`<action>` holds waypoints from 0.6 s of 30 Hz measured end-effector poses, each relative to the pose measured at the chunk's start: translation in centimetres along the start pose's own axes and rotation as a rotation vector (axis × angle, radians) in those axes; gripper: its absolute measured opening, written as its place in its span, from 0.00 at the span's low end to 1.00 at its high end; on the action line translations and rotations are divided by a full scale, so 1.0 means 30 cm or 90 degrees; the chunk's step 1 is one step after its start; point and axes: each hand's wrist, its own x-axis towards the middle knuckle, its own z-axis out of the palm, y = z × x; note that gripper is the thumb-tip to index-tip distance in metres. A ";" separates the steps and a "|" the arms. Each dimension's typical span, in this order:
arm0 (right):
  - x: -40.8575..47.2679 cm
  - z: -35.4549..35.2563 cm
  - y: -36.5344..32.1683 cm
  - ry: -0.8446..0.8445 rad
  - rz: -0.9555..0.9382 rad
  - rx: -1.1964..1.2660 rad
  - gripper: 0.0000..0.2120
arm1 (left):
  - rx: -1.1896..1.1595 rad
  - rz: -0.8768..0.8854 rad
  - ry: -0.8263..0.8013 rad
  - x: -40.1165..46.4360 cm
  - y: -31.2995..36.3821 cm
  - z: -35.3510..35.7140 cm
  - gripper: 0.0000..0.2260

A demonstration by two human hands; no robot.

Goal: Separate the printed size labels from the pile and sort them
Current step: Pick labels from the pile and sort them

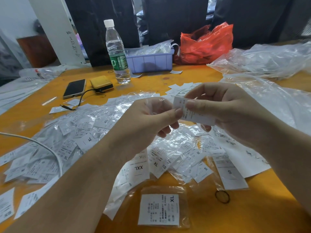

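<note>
While both thumbs and forefingers pinch it, one printed label (193,113) is held above the pile (94,132).
Right hand (223,108) grips the label's upper edge; left hand (151,118) pinches its left edge together with a clear sleeve (156,105) — remaining fingers curled. Below lie bagged labels on the orange table (252,207) — an XL packet (159,209) nearest, a water bottle (117,52) beyond.

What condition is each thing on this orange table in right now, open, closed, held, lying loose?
Left hand: pinching a clear plastic sleeve.
Right hand: pinching a white printed label, held above the pile.
Clear plastic water bottle: upright, white cap on.
Black smartphone: screen dark, cable plugged in.
Red plastic bag: open, crumpled.
Lilac plastic bin: open-topped, holding bagged items.
XL label in its clear sleeve: lying flat, apart from the pile.
</note>
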 end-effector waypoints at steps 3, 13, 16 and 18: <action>0.004 -0.012 -0.003 0.025 -0.007 0.001 0.23 | -0.013 -0.003 0.014 0.001 0.000 -0.007 0.05; 0.001 -0.020 -0.007 -0.012 0.039 -0.045 0.10 | -0.006 0.002 0.048 0.007 -0.008 -0.019 0.04; -0.001 -0.006 -0.008 -0.009 0.037 -0.031 0.16 | 0.019 -0.008 0.034 0.005 -0.010 -0.015 0.03; -0.002 0.005 -0.008 -0.011 0.042 -0.012 0.21 | 0.039 -0.019 0.019 0.004 -0.013 -0.008 0.07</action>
